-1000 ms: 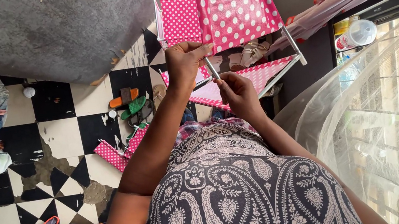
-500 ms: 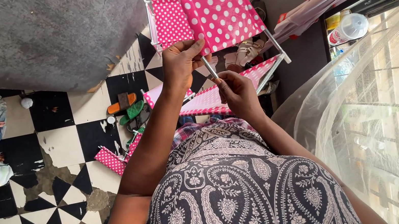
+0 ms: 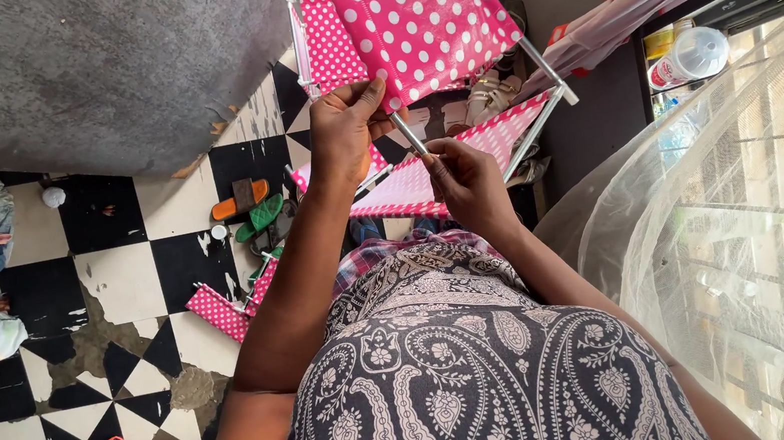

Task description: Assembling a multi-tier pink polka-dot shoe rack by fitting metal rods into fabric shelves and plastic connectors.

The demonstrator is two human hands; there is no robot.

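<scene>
Above your right hand (image 3: 463, 178), which pinches a thin metal rod (image 3: 409, 134), your left hand (image 3: 347, 127) grips the pink polka-dot fabric panel (image 3: 427, 24), apparently steadying its hem for the rod.

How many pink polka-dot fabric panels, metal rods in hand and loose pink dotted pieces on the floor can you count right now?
Pink polka-dot fabric panels on the rack: 3, namely the top panel pinched by the left hand, the finer-dotted panel behind it, and the lower shelf.
Metal rods in hand: 1, the rod in the right hand.
Loose pink dotted pieces on the floor: 2.
Total: 6
</scene>
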